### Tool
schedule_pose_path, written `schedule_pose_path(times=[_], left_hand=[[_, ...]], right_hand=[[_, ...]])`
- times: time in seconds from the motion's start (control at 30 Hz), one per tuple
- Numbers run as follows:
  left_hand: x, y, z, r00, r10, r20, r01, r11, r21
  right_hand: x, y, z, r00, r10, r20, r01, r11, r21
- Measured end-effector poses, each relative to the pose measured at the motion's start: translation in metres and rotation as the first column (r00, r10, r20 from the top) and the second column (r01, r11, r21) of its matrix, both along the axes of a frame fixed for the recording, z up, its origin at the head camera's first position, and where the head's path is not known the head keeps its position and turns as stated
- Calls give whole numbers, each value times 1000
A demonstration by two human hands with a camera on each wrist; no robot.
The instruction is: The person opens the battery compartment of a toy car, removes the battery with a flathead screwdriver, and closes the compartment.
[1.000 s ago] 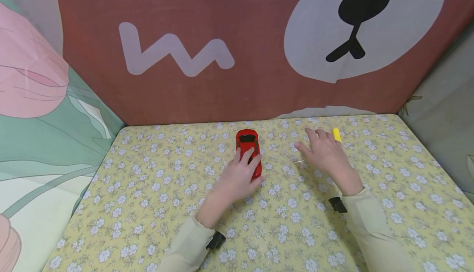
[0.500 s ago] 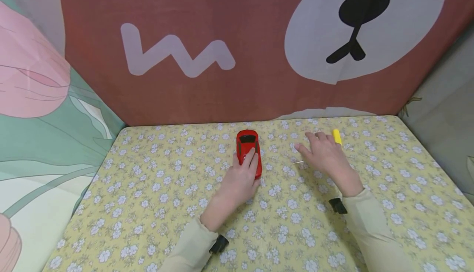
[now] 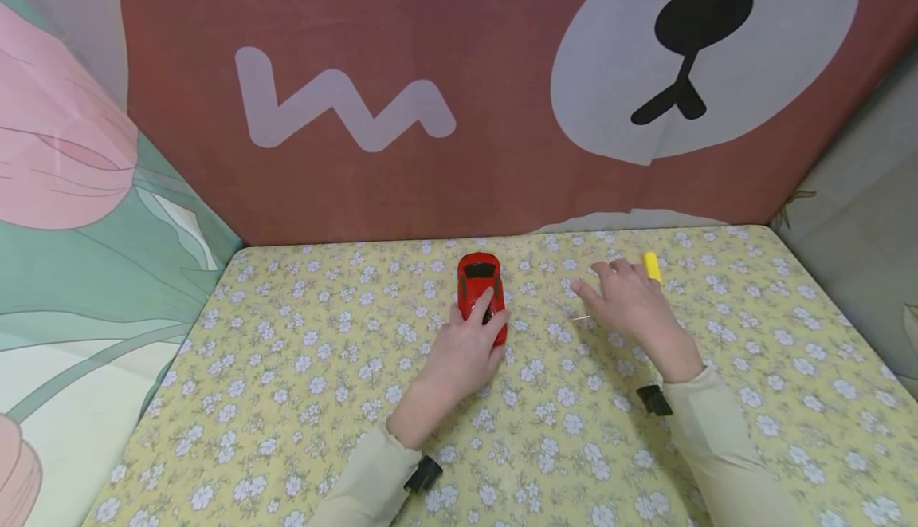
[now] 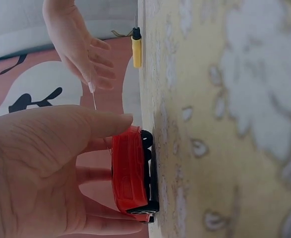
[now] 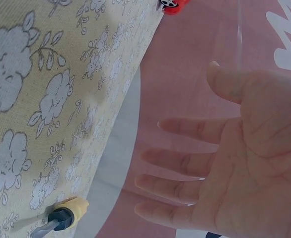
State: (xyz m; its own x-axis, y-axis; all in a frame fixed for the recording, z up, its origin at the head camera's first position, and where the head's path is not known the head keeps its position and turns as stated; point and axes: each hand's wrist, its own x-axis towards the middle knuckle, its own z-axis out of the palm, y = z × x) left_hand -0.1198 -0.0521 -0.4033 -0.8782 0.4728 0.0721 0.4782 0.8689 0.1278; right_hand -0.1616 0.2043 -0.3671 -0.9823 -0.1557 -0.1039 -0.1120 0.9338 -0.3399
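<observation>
A red toy car (image 3: 479, 284) stands on the flowered cloth, its dark rear or front window facing the wall. My left hand (image 3: 459, 359) holds it from the near side, with fingers over the roof and along the flanks. In the left wrist view, thumb and fingers straddle the car's red body (image 4: 129, 173), and its black wheels are close to the cloth. My right hand (image 3: 638, 304) hovers to the right, palm down, fingers spread and nearly straight. Beyond it lies a screwdriver with a yellow handle (image 3: 651, 265), partly hidden by that hand in the head view.
A thin pale strand (image 3: 581, 317) shows just left of the right hand. The table (image 3: 287, 431) has a yellow flowered cover. A reddish-brown printed fabric wall (image 3: 358, 192) stands along its far edge, with more printed fabric at both sides.
My left hand has shifted slightly right, its thumb drawn in toward the car, and its fingers have resettled on the roof. The car and right hand stay almost in place.
</observation>
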Motion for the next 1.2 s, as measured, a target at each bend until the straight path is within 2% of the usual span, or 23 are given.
schedule_pose_path(times=[0.37, 0.57, 0.67, 0.77, 0.9, 1.07, 1.2], left_hand=[[-1, -1, 0, 1000, -16, -16, 17, 999, 48], [-1, -2, -3, 992, -41, -116, 46, 998, 40], [-2, -4, -2, 991, -53, -125, 55, 998, 14], [-4, -8, -1, 997, -49, -61, 50, 999, 15], [-7, -14, 3, 995, -62, 75, 58, 996, 62], [-9, -22, 7, 971, -141, 194, 115, 983, 141], [-11, -27, 9, 952, -219, 214, 183, 967, 177]], right_hand=[[2, 0, 0, 1000, -6, -2, 6, 1000, -4], [0, 0, -1, 1000, -3, 4, 3, 1000, 2], [0, -1, -1, 1000, -1, 7, 1, 1000, 3], [-1, -1, -2, 1000, 8, 16, -8, 1000, -6], [-3, -2, -4, 998, 44, 40, -44, 999, -16], [-4, -6, -10, 987, 137, 85, -132, 989, -63], [0, -14, -15, 969, 222, 110, -207, 969, -133]])
